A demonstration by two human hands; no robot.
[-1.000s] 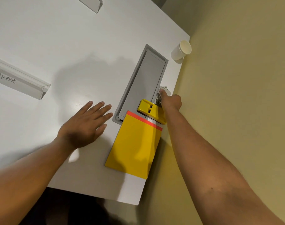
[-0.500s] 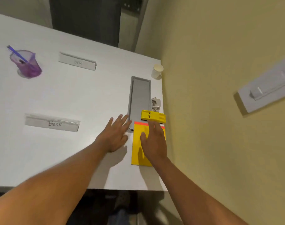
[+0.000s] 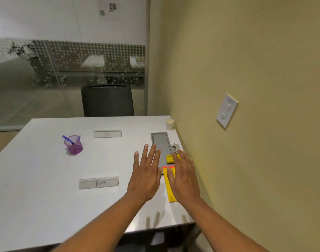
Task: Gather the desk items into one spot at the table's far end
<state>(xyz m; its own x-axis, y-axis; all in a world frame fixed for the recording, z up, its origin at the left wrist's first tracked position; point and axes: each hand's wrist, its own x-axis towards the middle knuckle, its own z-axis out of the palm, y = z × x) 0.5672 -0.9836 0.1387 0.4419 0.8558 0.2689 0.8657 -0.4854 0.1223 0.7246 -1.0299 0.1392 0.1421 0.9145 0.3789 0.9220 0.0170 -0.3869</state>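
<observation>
By the wall on the white table [image 3: 46, 179] lie a yellow pad with a red strip [image 3: 169, 186], a small yellow block [image 3: 169, 158] and a small grey metal item [image 3: 174, 147]. My right hand [image 3: 184, 177] hovers flat over the pad, fingers spread, holding nothing. My left hand [image 3: 145, 173] is raised beside it, fingers apart and empty. A purple pen cup with a blue pen [image 3: 73, 144] stands far to the left. Two clear name plates, one reading "Bear" [image 3: 98, 182] and one farther back [image 3: 107, 134], lie on the table. A paper cup [image 3: 169, 124] stands at the far right corner.
A grey cable hatch [image 3: 161, 146] is set into the table near the wall. The yellow wall [image 3: 246, 160] with a light switch [image 3: 226, 110] runs along the right. A dark chair [image 3: 107, 100] stands beyond the table's far edge, before a glass partition.
My right hand has left the small grey item and pulled back over the yellow pad. Both hands have lifted off the table. The view has tilted up, showing the whole table.
</observation>
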